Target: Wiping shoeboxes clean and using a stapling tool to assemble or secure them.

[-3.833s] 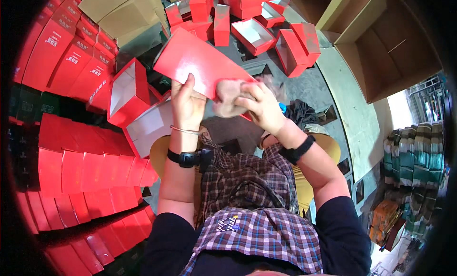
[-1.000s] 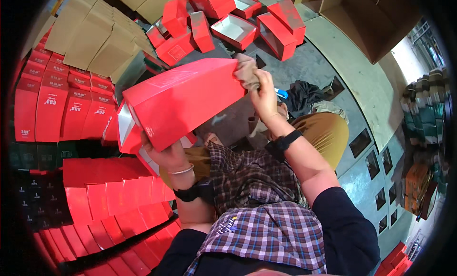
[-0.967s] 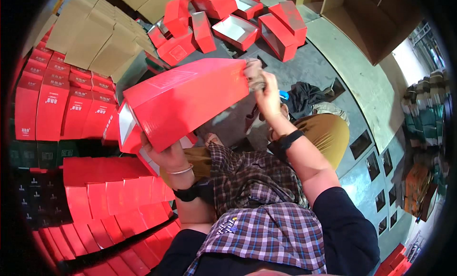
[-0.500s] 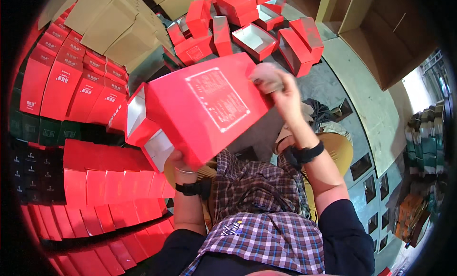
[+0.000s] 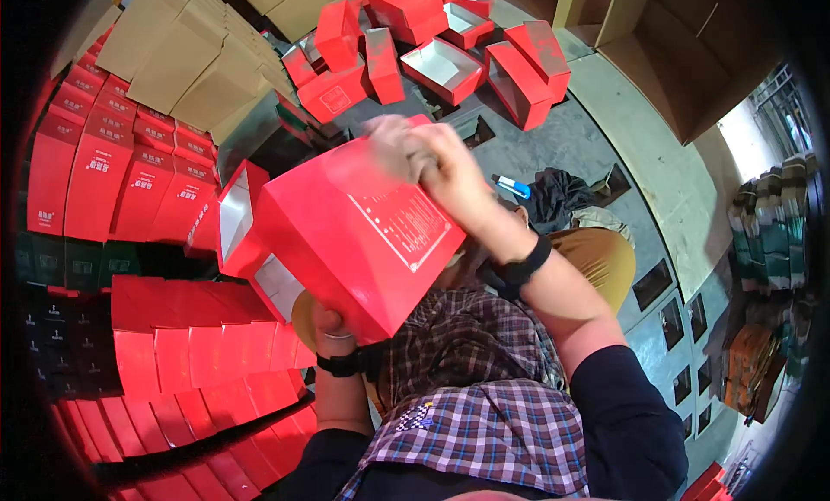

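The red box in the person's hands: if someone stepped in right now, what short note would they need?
Left hand: under the red box, propping its lower end.
Right hand: on the box's upper edge, fingers blurred, pressing a cloth-like wad.
Box: tilted over the lap, open end facing left.
Done: stacks of red boxes stand on the left.
Left: loose open boxes lie on the floor ahead.

The red box (image 5: 359, 233) has swung round since approx. 1 sec ago: then its long side lay across the view w/ the open end at left, now its printed face tilts toward the camera, lower and closer to the body. The right hand (image 5: 432, 159) has slid from the box's far right end onto its top edge. The left hand (image 5: 333, 324) is now mostly hidden beneath.
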`<state>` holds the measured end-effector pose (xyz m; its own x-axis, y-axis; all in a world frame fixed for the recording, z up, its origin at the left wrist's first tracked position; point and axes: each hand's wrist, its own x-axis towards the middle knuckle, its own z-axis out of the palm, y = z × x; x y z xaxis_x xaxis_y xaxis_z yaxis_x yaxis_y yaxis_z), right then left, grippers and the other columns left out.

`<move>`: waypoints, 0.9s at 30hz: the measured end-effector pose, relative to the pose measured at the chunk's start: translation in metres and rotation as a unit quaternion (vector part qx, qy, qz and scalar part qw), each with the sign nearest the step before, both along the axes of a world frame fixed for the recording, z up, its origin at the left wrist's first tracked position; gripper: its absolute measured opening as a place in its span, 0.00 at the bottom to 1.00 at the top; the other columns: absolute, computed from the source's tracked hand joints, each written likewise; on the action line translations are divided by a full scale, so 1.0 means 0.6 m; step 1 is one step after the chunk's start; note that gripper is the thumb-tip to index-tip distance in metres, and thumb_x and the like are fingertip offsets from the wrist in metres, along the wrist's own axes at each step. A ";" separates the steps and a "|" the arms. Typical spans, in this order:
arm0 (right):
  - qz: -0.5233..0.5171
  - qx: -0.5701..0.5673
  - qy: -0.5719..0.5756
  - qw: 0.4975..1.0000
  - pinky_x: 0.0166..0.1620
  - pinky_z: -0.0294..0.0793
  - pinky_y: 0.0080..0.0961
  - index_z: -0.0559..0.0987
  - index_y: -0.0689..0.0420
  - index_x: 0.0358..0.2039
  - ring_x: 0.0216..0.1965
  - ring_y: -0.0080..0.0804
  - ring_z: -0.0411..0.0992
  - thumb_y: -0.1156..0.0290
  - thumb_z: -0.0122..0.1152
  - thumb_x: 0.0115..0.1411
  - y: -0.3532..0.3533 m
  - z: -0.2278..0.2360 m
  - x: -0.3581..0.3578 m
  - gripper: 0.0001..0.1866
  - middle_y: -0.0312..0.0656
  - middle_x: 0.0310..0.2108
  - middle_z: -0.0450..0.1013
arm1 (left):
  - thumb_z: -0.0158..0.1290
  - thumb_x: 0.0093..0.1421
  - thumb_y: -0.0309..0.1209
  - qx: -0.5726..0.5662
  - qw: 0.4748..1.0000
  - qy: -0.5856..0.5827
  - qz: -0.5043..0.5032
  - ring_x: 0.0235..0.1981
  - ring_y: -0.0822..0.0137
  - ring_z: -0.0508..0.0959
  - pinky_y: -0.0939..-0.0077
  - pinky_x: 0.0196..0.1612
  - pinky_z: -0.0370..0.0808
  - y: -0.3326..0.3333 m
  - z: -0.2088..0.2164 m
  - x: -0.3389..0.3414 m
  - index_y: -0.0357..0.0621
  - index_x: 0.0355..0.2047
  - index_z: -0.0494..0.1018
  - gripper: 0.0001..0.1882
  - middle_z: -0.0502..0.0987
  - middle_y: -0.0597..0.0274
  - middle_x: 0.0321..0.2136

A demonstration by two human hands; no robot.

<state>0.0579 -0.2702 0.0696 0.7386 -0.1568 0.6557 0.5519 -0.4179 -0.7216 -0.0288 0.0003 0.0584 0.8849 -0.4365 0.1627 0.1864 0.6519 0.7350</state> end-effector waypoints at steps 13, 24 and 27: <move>0.174 0.076 -0.012 0.982 0.49 0.69 0.34 0.76 0.53 0.44 0.46 0.48 0.69 0.82 0.53 0.44 0.124 0.080 -0.086 0.24 0.44 0.42 0.71 | 0.66 0.44 0.29 0.048 0.990 0.081 -0.107 0.58 0.58 0.69 0.61 0.59 0.67 -0.017 -0.074 0.074 0.36 0.59 0.62 0.41 0.67 0.57 0.57; -0.062 0.044 0.126 0.989 0.51 0.70 0.28 0.75 0.59 0.47 0.46 0.40 0.72 0.87 0.49 0.52 -0.053 -0.105 0.033 0.22 0.45 0.42 0.73 | 0.58 0.58 0.44 -0.026 0.999 0.004 -0.044 0.50 0.57 0.74 0.58 0.53 0.72 0.016 -0.054 0.028 0.37 0.53 0.67 0.30 0.74 0.55 0.48; -0.089 0.046 0.168 0.981 0.51 0.70 0.32 0.75 0.56 0.48 0.47 0.47 0.70 0.83 0.51 0.51 -0.078 -0.160 -0.001 0.22 0.49 0.42 0.72 | 0.62 0.54 0.46 0.040 0.998 0.052 -0.011 0.49 0.58 0.74 0.59 0.50 0.73 0.007 -0.040 0.035 0.37 0.55 0.66 0.35 0.74 0.57 0.48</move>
<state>0.0576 -0.3170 -0.0265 0.8659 -0.3505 0.3569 0.2005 -0.4105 -0.8895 -0.0079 0.0044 0.0346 0.8848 -0.4647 0.0345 0.2784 0.5866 0.7605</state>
